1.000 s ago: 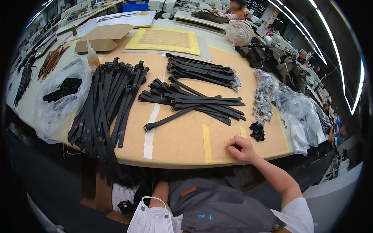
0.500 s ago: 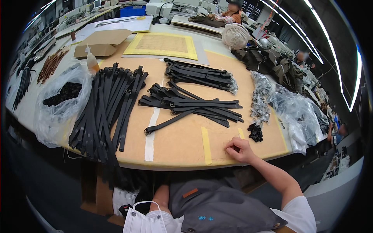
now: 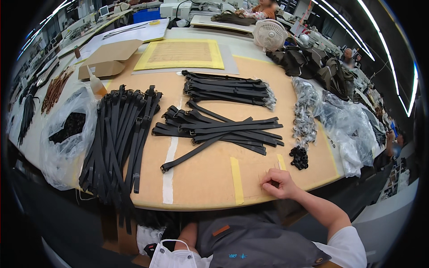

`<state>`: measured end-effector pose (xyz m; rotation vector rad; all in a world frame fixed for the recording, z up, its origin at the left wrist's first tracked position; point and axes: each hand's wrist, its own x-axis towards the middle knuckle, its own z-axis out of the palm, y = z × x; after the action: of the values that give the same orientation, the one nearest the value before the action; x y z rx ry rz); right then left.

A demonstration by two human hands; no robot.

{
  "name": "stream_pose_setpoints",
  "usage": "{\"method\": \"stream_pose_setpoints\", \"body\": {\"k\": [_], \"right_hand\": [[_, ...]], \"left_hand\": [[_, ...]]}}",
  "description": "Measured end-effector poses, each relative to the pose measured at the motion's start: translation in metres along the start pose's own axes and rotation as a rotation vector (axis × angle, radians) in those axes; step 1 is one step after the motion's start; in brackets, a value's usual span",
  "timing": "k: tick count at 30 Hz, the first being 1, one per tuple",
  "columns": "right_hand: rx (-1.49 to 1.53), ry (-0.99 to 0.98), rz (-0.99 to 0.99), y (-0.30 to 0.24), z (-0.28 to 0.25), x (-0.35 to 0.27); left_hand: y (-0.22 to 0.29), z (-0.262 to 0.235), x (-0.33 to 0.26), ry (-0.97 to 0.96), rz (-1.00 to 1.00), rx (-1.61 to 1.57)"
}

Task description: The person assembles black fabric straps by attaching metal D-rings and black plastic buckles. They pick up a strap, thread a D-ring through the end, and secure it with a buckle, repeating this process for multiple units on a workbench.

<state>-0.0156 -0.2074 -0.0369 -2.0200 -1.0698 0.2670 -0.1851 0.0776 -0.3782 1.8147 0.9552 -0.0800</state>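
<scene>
My right hand (image 3: 279, 184) rests on the table's front part, right of a yellow tape strip (image 3: 237, 181). Its fingers are curled closed, and what they hold, if anything, is hidden. Just beyond it lies a small heap of black rings (image 3: 299, 158). My left forearm (image 3: 187, 234) drops beneath the table edge, so the left hand is out of sight. Black straps with buckles (image 3: 223, 127) lie crossed in a loose pile at the middle. Behind them is a neater stack of black straps (image 3: 228, 89), wrapped in clear plastic at one end.
A big bunch of black straps (image 3: 120, 138) hangs over the front edge at left, beside a plastic bag (image 3: 53, 156) of dark pieces. Farther back are a glue bottle (image 3: 96, 84), brown cardboard (image 3: 105, 58) and a fan (image 3: 270, 35). Crumpled clear plastic (image 3: 344, 129) lies at right.
The whole view has tilted slightly, so the table's front edge sits lower in the picture. My right hand stays closed at nearly the same spot on the table. The straps look unmoved.
</scene>
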Motion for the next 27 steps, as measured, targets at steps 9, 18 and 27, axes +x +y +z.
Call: {"method": "stream_pose_setpoints", "body": {"k": [9, 18, 27], "right_hand": [[0.131, -0.051, 0.145, -0.003, -0.002, 0.016], [-0.211, -0.020, -0.343, -0.027, 0.050, 0.145], [-0.600, -0.019, -0.750, 0.003, 0.084, 0.202]], "left_hand": [[-0.004, -0.003, -0.004, 0.039, -0.006, 0.009], [-0.001, -0.004, -0.018, 0.035, 0.017, 0.038], [-0.009, -0.001, -0.060, 0.107, 0.598, 0.104]]}}
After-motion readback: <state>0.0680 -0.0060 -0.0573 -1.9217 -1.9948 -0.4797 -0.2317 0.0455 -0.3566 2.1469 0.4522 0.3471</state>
